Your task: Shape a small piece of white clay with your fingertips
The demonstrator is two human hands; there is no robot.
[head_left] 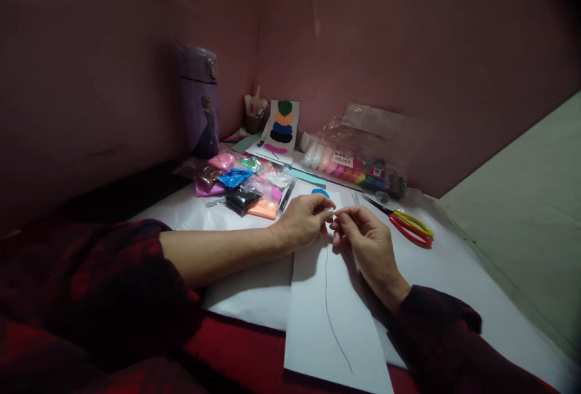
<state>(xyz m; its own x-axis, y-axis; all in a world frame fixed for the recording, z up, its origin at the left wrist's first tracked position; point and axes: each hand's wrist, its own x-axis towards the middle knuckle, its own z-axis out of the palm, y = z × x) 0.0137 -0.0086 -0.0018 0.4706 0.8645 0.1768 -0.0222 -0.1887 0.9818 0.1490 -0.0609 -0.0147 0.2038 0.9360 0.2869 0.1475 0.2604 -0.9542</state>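
Observation:
My left hand (303,221) and my right hand (368,241) meet over a long white paper strip (313,321). Pinched between the fingertips of my left hand is a small whitish piece (330,210), too small to make out clearly. The thumb and index finger of my right hand are closed close against it; whether they grip it too is hidden. A thin dark wavy line (327,297) runs down the strip toward me. At the strip's far end, just beyond my left fingers, shows a blue patch (320,192).
Bags of coloured clay (236,178) lie left of my hands. Scissors (411,227) with yellow and red handles rest on the right. Behind stand a purple bottle (200,103), a card with coloured shapes (282,131) and a clear pack of colourful clay (340,161). Walls enclose the table.

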